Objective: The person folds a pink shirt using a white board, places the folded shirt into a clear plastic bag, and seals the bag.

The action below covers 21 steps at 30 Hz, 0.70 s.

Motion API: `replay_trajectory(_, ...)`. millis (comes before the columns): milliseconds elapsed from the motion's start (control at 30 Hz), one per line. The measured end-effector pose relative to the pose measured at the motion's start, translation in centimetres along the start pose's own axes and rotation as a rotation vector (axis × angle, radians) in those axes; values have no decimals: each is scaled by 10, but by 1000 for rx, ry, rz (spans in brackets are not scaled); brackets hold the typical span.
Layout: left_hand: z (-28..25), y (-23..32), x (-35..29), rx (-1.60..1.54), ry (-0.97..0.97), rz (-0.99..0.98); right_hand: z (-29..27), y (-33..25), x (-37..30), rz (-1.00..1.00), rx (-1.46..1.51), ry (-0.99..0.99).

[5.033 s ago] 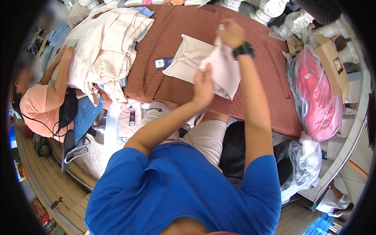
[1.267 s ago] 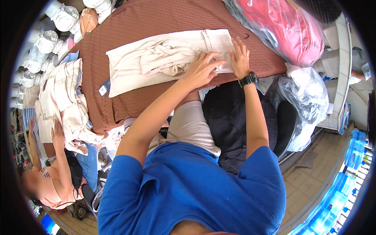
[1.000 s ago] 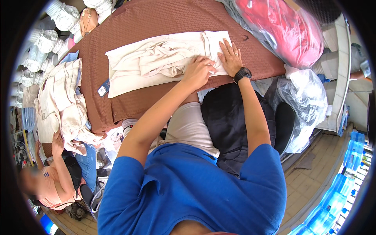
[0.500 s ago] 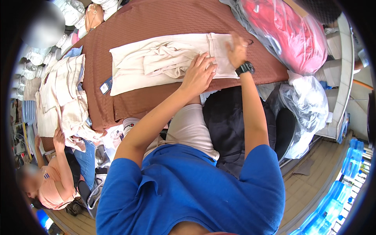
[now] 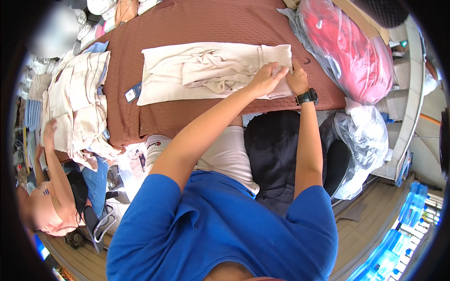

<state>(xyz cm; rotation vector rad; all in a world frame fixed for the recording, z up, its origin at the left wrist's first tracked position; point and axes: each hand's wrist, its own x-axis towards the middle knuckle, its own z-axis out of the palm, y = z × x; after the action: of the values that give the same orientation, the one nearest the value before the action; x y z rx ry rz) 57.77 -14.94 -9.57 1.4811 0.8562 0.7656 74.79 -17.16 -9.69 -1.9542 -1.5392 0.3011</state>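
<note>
A cream garment [image 5: 164,77] lies folded into a long strip on the brown-covered table [image 5: 197,23], its middle loosely bunched and a stitched band crossing its right end. A dark blue hang tag [image 5: 133,93] rests by its left end. My left hand [image 5: 267,80] is over the right part of the garment, thumb and fingers apart. At the right edge, my right hand [image 5: 297,80], with a black watch [image 5: 307,97] on the wrist, has its fingers closed at the garment's edge. The fingertips are partly hidden.
Clear plastic bags with red contents [image 5: 349,51] lie at the table's right. On the left, another person [image 5: 58,201] handles a pile of cream garments [image 5: 77,98]. A black padded chair [image 5: 272,154] stands beside my leg, with clear plastic wrapping [image 5: 363,140] near it.
My left hand has slid right and lifted from lying flat. My right hand has moved from above the right end to its edge. The other person's hand has come off the pile.
</note>
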Motion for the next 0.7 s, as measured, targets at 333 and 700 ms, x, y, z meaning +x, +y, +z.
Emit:
replay_trajectory(333, -90, 3, 23, -675, 91, -436, 10, -119, 3, 75, 883, -512)
replay_trajectory(700, -252, 34, -68, -533, 123, -220, 41, -124, -4, 17, 781, -188)
